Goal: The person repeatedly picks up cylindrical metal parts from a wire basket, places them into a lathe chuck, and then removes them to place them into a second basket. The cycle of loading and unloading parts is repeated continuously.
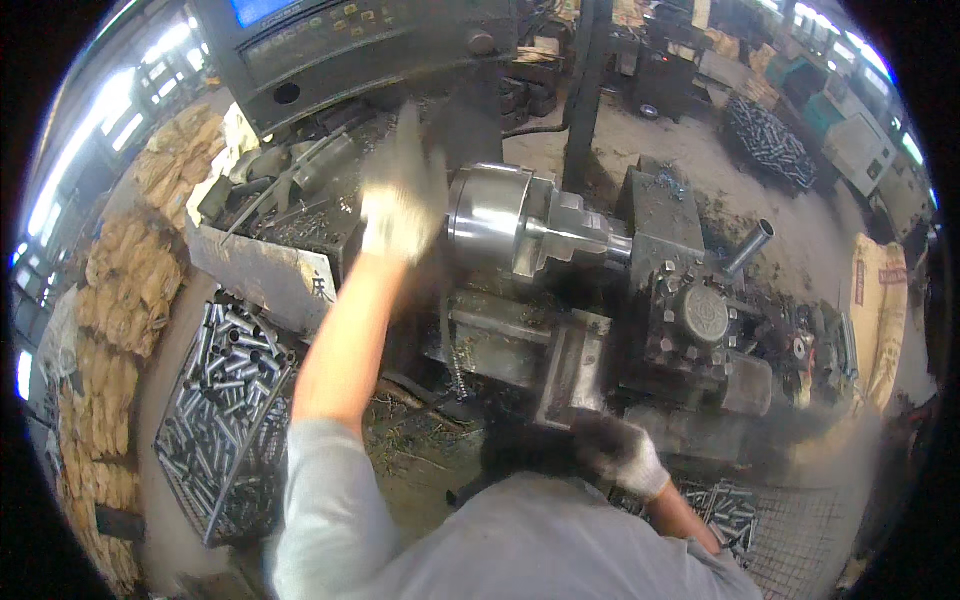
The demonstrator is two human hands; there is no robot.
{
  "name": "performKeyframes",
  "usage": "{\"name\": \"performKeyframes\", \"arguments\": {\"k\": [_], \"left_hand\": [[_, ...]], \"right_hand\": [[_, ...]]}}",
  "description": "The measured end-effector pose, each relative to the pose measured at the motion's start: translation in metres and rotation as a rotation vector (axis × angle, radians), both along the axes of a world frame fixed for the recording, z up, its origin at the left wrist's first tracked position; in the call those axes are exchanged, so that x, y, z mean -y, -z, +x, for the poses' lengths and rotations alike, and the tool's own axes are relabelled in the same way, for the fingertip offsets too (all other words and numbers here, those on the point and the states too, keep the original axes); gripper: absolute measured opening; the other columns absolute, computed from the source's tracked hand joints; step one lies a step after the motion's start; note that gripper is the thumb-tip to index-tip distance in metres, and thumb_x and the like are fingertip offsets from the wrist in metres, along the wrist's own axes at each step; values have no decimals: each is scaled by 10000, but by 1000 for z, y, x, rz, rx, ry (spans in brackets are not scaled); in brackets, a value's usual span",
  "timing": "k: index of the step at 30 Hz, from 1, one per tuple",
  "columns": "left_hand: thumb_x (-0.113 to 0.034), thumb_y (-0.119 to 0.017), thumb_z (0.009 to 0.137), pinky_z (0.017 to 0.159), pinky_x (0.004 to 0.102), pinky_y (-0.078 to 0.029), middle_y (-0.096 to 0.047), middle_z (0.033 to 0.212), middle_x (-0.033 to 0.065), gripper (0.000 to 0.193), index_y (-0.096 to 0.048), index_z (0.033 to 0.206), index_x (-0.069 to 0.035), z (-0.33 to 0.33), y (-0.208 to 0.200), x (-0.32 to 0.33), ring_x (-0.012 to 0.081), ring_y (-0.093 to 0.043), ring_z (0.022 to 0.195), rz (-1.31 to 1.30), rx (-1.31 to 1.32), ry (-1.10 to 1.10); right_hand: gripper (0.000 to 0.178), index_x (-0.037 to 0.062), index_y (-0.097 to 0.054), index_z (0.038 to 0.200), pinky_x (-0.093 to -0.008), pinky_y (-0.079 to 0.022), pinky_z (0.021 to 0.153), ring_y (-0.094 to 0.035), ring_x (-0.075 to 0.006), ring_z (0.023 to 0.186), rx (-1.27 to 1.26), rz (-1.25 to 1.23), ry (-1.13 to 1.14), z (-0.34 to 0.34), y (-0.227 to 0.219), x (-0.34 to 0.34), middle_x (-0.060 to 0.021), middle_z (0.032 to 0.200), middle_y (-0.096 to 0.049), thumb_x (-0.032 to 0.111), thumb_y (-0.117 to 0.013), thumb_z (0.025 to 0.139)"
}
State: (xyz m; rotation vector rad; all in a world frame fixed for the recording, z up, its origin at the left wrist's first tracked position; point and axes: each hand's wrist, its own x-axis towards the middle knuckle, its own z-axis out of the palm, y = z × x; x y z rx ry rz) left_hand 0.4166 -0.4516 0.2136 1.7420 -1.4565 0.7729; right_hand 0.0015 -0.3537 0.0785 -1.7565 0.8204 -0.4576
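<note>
My left hand (398, 205), in a white work glove, is raised just left of the lathe's shiny chuck (492, 215). Its fingers are blurred but look stretched upward and apart, with nothing visible in them. Stepped jaws (575, 230) on the chuck surround a short metal end (620, 246). Low at the front of the machine is my right hand (625, 455), in a white glove with dark fingers. It is near the carriage; the blurred fingers do not show whether they grip anything. The square tool post (695, 318) stands right of the chuck.
A wire basket (215, 500) of metal tubes stands at left, another basket (800, 520) at lower right. A tube (752, 245) juts up behind the tool post. The control panel (330, 50) hangs above. Sacks (125, 290) line the left; a tan sack (880, 300) stands right.
</note>
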Motion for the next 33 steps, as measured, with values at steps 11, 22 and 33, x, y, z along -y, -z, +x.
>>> {"name": "performKeyframes", "arguments": {"k": [11,22,33], "left_hand": [[-290,-777,848,892,459,-595,-735,1200,200,573,-635,1357,-69,-4,-40,60,356,-743,1039,73,102,41],[-372,-628,1000,960,452,-540,-710,1254,205,434,-656,1327,-88,-202,358,-531,395,-683,1144,376,-1281,-833],[-300,-573,1018,964,433,-516,-701,1262,241,415,-692,1287,-6,-758,486,-925,366,-672,1120,-9,-1811,-2046]], "right_hand": [[386,56,-732,1238,-382,-603,898,-764,-303,1003,-143,-109,-139,-25,46,3,-177,1110,-766,137,-763,862],[337,14,-724,1216,-343,-595,883,-765,-230,995,-253,-169,-550,62,90,-79,-156,1129,-772,89,-747,889],[357,7,-706,1223,-354,-575,901,-745,-232,994,-131,-235,-1471,201,154,-432,-187,1109,-772,138,-729,892]]}}
